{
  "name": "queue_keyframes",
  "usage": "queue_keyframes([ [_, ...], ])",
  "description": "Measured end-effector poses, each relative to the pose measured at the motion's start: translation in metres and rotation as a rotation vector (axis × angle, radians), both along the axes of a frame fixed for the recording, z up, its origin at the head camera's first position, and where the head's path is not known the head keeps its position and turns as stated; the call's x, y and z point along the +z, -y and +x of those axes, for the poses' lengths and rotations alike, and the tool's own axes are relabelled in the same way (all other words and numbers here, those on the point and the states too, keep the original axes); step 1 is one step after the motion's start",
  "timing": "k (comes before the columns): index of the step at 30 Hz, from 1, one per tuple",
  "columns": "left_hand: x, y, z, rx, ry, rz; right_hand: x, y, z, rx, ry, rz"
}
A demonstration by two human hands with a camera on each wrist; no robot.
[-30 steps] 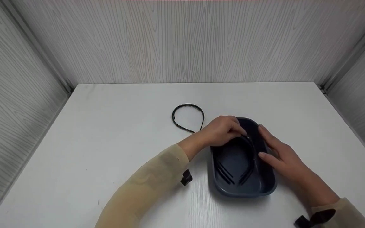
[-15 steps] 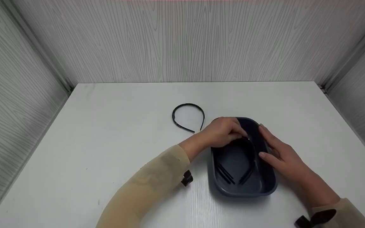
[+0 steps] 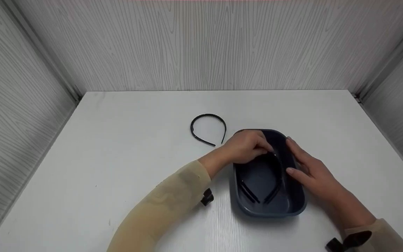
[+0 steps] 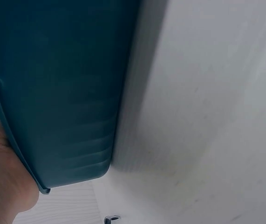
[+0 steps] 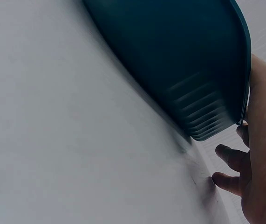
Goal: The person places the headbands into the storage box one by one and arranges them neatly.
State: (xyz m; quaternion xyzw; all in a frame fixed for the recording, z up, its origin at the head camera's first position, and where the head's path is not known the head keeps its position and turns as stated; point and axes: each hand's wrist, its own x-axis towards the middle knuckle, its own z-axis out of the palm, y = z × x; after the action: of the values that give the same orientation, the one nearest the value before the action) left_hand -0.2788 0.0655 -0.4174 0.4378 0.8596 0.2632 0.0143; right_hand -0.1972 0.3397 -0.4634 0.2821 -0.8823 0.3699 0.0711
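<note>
A dark blue plastic basin [image 3: 271, 214] stands on the white table, with black headbands lying inside it, their ends toward its near side. My left hand [image 3: 245, 145] reaches over the basin's left rim and pinches the arched top of a black headband [image 3: 277, 168]; its fingertips are partly hidden. My right hand [image 3: 310, 171] rests at the right rim, thumb tip over the edge and fingers extended along the outside. In the right wrist view, its fingers [image 5: 233, 158] are spread beside the basin wall [image 5: 170, 56]. Another black toothed headband [image 3: 192, 127] lies on the table, left of the basin.
The white table [image 3: 117, 150] ends at a grey wood-grain panel [image 3: 201, 45] at the back, with similar panels on both sides. A black wrist mount [image 3: 207, 197] hangs under the left sleeve, and another black mount [image 3: 335, 245] sits at the right wrist.
The left hand has shifted very slightly downward in the basin, and the headbands' left ends now lie a little closer together. The right hand keeps its place at the rim.
</note>
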Motion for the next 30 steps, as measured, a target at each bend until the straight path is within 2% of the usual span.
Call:
queue_keyframes([
  [11, 0.0016, 0.0004, 0.0015, -0.003, -0.004, -0.002, 0.0002, -0.0033, -0.0022, -0.005, 0.022, 0.07],
  [30, 0.0011, 0.0003, 0.0017, 0.008, -0.017, -0.015, 0.0003, -0.0011, -0.0012, -0.006, -0.005, 0.032],
])
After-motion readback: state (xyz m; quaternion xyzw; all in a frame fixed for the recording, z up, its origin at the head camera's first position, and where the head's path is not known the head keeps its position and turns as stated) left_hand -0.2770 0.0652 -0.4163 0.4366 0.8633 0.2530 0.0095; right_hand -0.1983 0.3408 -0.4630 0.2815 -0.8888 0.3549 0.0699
